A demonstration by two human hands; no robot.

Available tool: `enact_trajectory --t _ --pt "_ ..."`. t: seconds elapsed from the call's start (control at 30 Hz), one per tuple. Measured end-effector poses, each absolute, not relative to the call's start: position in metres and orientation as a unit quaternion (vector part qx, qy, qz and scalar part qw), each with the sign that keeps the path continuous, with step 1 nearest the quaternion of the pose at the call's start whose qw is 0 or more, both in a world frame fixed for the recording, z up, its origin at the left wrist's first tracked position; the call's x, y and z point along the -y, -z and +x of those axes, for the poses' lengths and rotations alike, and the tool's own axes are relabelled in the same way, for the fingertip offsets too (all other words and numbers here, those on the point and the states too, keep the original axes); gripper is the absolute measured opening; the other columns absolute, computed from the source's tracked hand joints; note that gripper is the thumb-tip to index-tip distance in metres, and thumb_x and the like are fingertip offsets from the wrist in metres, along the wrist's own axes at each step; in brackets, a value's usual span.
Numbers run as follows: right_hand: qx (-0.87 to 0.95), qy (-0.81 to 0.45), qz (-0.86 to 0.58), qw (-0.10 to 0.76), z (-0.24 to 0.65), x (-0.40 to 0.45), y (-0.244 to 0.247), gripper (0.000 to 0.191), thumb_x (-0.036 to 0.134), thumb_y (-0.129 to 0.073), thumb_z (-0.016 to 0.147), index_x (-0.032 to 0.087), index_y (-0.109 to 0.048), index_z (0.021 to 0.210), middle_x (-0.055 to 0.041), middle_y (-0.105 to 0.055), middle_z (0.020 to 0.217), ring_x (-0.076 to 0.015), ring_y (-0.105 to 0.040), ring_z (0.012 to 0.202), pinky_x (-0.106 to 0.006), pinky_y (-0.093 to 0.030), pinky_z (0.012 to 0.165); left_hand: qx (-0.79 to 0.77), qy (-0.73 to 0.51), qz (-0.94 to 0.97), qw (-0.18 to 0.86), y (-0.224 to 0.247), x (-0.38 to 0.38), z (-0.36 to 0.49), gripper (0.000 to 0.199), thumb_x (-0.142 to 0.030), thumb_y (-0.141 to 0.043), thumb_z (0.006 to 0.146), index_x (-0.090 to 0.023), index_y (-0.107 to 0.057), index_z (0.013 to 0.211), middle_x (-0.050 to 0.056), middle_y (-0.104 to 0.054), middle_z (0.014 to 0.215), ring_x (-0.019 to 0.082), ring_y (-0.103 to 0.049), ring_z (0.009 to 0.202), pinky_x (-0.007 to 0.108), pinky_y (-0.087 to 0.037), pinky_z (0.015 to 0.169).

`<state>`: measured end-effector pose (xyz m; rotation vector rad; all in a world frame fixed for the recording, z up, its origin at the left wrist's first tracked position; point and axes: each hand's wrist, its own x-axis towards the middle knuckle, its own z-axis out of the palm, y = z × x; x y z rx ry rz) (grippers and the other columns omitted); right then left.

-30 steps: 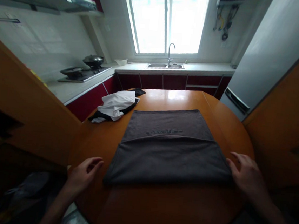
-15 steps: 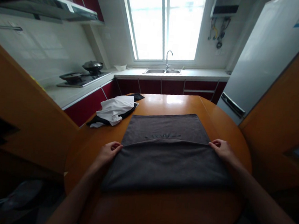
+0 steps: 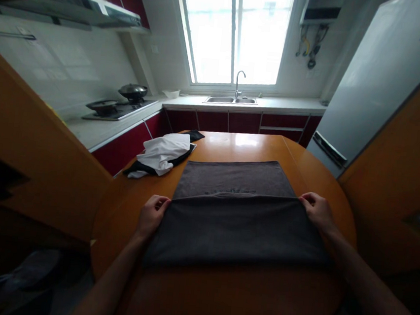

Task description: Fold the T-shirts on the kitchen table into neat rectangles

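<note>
- Head view: the largest thing before us is the wooden surface (image 3: 226,297), with a curved near edge and rounded left and right edges.
- On it we see the grey cloth (image 3: 230,173), flat about the middle, its long axis running between the left and right edges. The far part reaches toward the far edge; bare wood lies between the cloth and the near edge.
- The upper layer (image 3: 240,232) covers the part nearest us. Its far edge runs almost straight from side to side and looks taut; we cannot tell whether it is lifted clear of the layer below.
- Toward the far left of the surface lies the white and black fabric (image 3: 166,149), crumpled, apart from the cloth and nearer our left side.
- Our left hand (image 3: 152,214) pinches the left corner of that far edge, the upper layer stretching rightward from it.
- Our right hand (image 3: 316,211) pinches the opposite corner, the upper layer stretching leftward; neither hand is nearer the cloth.
- Smallest, the dark marking (image 3: 231,192) shows just beyond the upper layer's edge, between both hands, partly hidden.
</note>
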<state>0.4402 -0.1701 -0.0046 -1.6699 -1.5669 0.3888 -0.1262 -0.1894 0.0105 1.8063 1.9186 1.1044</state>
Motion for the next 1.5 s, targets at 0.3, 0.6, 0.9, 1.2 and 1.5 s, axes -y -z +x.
enact_trajectory --t 0.3,0.6,0.9,1.2,1.5 --pt "0.652 -0.011 -0.697 0.298 0.399 0.185 -0.001 0.047 0.042 -0.044 0.094 0.009 -0.067 0.119 -0.0206 -0.065 0.119 -0.0324 -0.057 0.115 -0.047 -0.044 0.1 -0.641 -0.266 0.72 0.02 -0.024 0.194 -0.103 0.047 -0.047 -0.046 0.094 -0.016 -0.062 0.126 0.014 -0.062 0.128 0.031 -0.057 0.12 0.046 -0.043 0.106" --pt "0.822 -0.093 -0.548 0.121 0.264 0.23 0.004 0.062 0.04 -0.036 0.098 0.018 -0.033 0.156 -0.0089 -0.022 0.165 -0.0277 -0.017 0.152 -0.054 -0.012 0.121 -0.485 -0.069 0.87 0.052 0.004 0.227 0.025 0.062 -0.054 -0.039 0.101 -0.024 -0.034 0.155 0.01 -0.025 0.164 0.033 -0.019 0.152 0.059 -0.02 0.119" --pt "0.808 -0.083 -0.57 0.122 0.251 0.206 0.001 0.063 0.038 -0.034 0.099 0.013 -0.03 0.157 -0.0124 -0.018 0.165 -0.0271 -0.013 0.153 -0.056 -0.011 0.121 -0.495 -0.102 0.863 0.02 0.002 0.194 0.06 0.059 -0.044 -0.034 0.103 -0.019 -0.032 0.156 0.011 -0.027 0.163 0.03 -0.019 0.152 0.055 -0.019 0.121" --pt "0.779 -0.075 -0.61 0.121 0.26 0.199 0.009 0.064 0.044 -0.029 0.101 0.013 -0.027 0.158 -0.0137 -0.015 0.165 -0.0274 -0.011 0.154 -0.057 -0.005 0.121 -0.506 -0.105 0.856 0.008 0.025 0.189 0.061 0.061 -0.047 -0.037 0.102 -0.023 -0.03 0.157 0.008 -0.025 0.164 0.03 -0.02 0.152 0.055 -0.018 0.121" --pt "0.719 -0.028 -0.683 0.127 0.31 0.198 0.01 0.07 0.053 -0.024 0.102 0.01 -0.024 0.158 -0.0151 -0.016 0.165 -0.0288 -0.011 0.153 -0.059 0.0 0.12 -0.513 -0.097 0.852 0.022 0.024 0.188 0.062 0.061 -0.049 -0.034 0.102 -0.023 -0.029 0.157 0.007 -0.023 0.164 0.029 -0.017 0.152 0.055 -0.016 0.122"
